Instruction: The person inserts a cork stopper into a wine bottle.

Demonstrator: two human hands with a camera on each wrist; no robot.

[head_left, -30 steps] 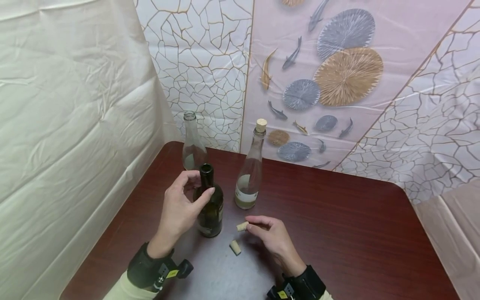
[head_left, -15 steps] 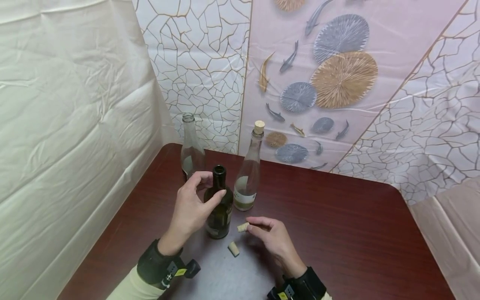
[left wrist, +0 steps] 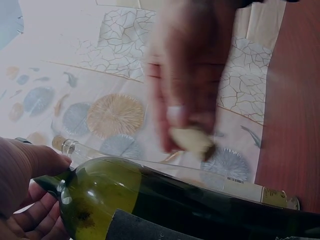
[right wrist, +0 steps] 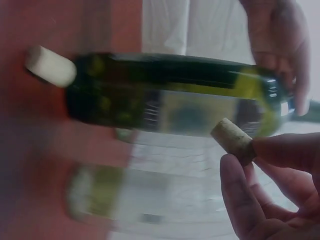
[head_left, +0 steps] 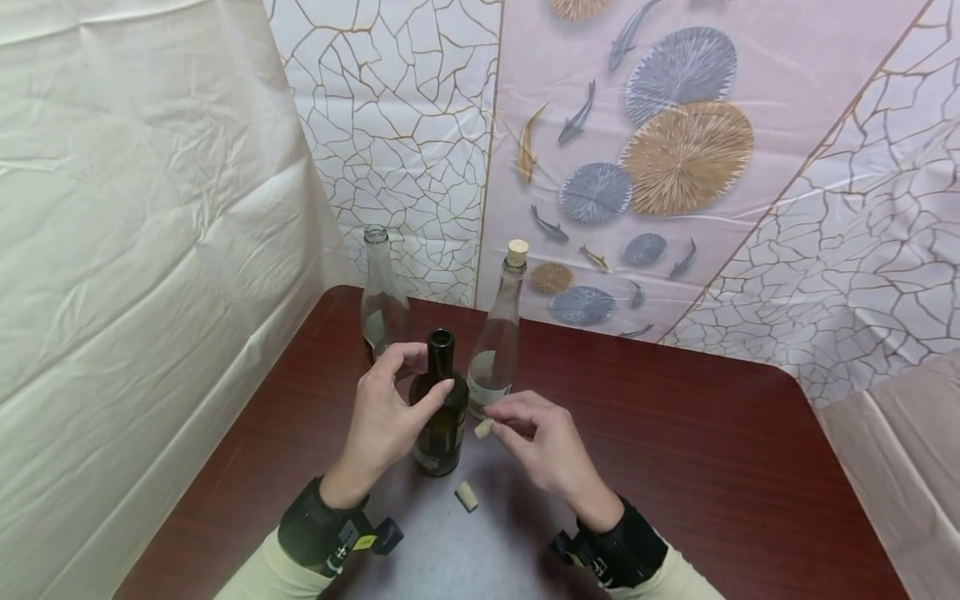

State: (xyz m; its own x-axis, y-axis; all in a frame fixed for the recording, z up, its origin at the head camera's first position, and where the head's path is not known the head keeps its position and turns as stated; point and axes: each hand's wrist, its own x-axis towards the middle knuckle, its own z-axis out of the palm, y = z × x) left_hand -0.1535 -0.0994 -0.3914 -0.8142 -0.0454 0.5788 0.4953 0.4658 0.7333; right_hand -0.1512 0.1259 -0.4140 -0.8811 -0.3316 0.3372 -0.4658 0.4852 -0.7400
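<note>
A dark green wine bottle point(head_left: 441, 425) stands upright and uncorked on the table. My left hand point(head_left: 381, 417) holds it at the shoulder, below the neck, with thumb on the near side and fingers behind. To the right, thumb and fingers of my right hand point(head_left: 546, 442) pinch a small cork point(right wrist: 232, 141), raised beside the bottle's body. In the left wrist view the pinched cork point(left wrist: 192, 142) is blurred, beyond the green bottle point(left wrist: 107, 190). A second cork point(head_left: 466, 497) lies on the table in front of the bottle's base.
Behind the green bottle and to its right stands a clear bottle point(head_left: 497, 346) with a cork in its mouth. An uncorked clear bottle point(head_left: 384, 304) is at the back left. The dark red tabletop point(head_left: 660, 450) ends at patterned cloth hangings point(head_left: 405, 125).
My left hand has shifted the green bottle to the right, nearer the corked clear one. My right hand has raised its cork a little. The loose cork has stayed on the table.
</note>
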